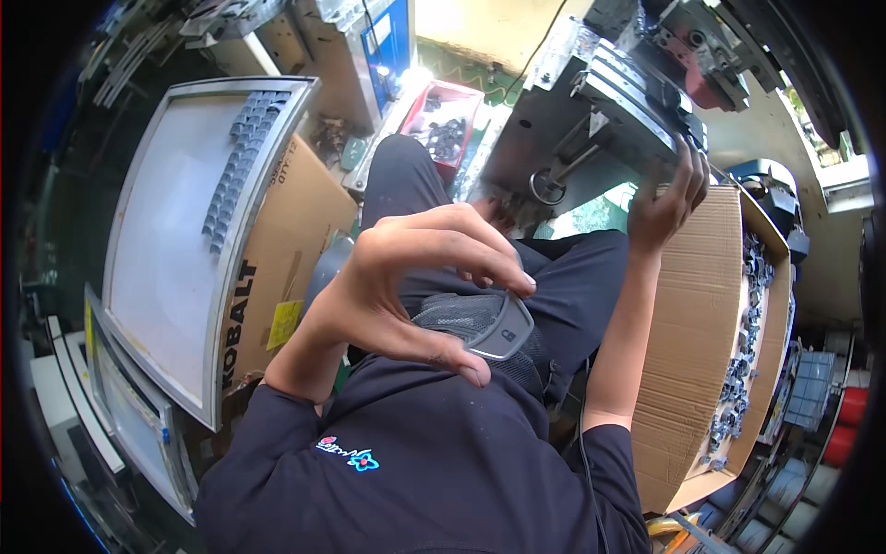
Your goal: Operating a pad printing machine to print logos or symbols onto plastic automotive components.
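A grey silver-rimmed piece with a padlock symbol (pixel 501 331) is pinched between the thumb and fingers of my left hand (pixel 411 268), above my lap and a dark mesh item (pixel 448 314) there. My right hand (pixel 666 203) is raised at the right, its bent fingers on the lower edge of a metal fixture (pixel 637 92) on the machine. What exactly those fingertips grip is partly hidden.
At left, a framed white panel with grey pieces (pixel 175 203) leans by cardboard (pixel 286 240). A red-rimmed tray of dark parts (pixel 441 125) lies ahead. An open cardboard box with small parts (pixel 688 351) stands close at right. Racked containers (pixel 812 388) are behind it.
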A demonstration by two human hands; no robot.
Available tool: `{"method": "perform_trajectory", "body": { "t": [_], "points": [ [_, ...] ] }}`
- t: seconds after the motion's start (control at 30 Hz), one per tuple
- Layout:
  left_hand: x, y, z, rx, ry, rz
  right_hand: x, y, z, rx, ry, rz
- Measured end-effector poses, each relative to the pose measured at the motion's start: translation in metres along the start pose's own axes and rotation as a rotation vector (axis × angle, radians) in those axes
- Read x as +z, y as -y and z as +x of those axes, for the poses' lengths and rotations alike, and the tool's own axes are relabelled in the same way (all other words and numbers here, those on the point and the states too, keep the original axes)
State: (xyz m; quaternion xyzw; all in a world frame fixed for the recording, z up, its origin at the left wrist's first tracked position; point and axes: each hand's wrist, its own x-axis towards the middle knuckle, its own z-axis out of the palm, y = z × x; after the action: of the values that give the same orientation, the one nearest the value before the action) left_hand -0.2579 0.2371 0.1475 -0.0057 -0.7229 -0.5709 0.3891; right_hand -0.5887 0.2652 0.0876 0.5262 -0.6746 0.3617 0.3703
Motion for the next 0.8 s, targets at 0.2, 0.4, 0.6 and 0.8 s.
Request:
{"method": "perform_trajectory", "body": {
  "t": [0.2,0.4,0.6,0.8],
  "points": [
    [0.005,-0.003,-0.009,0.003,-0.012,0.027,0.006,0.002,-0.003,-0.003,-0.017,0.036],
    [0.006,-0.001,-0.01,0.047,-0.008,0.006,0.006,0.002,-0.003,-0.012,-0.027,0.043],
    [0.003,-0.005,-0.012,-0.001,0.012,0.024,0.01,0.006,-0.001,-0.014,-0.03,0.056],
    [-0.027,0.009,-0.022,-0.129,-0.269,0.111,0.006,-0.004,-0.004,-0.041,-0.055,0.048]
  ]
}}
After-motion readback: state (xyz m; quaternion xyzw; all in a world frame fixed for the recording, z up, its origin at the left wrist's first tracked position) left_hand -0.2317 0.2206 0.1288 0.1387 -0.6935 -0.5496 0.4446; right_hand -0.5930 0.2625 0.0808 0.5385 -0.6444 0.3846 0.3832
